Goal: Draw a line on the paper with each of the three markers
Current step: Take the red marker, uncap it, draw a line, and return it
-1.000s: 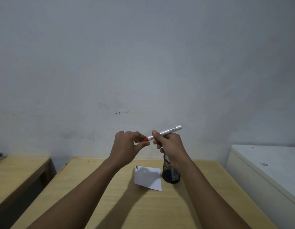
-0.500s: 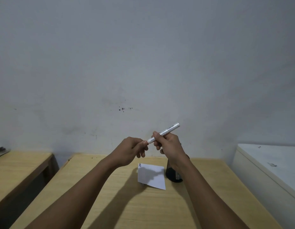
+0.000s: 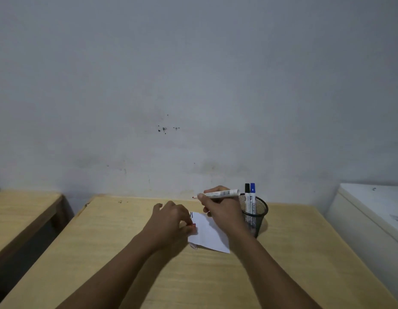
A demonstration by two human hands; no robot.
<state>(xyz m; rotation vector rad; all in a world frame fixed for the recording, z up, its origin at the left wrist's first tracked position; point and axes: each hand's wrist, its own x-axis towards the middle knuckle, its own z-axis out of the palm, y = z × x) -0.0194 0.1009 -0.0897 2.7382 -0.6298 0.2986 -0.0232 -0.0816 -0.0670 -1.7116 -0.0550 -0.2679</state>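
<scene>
My right hand (image 3: pixel 222 210) holds an uncapped white marker with a red tip (image 3: pixel 222 193) level above the paper, tip pointing left. The small white paper (image 3: pixel 209 236) lies on the wooden table (image 3: pixel 282 264), with short dark marks at its far left corner. My left hand (image 3: pixel 171 219) is low at the paper's left edge and pinches the red cap (image 3: pixel 194 225). A black mesh pen cup (image 3: pixel 257 214) stands right of the paper with a black marker (image 3: pixel 247 195) and a blue marker (image 3: pixel 252 195) upright in it.
A second wooden table (image 3: pixel 24 210) stands to the left across a dark gap. A white cabinet (image 3: pixel 376 210) is at the right. The grey wall rises directly behind the table.
The red cap came off the marker and stayed in my left hand. Both hands came down from in front of the wall to the paper, and the view tilted down.
</scene>
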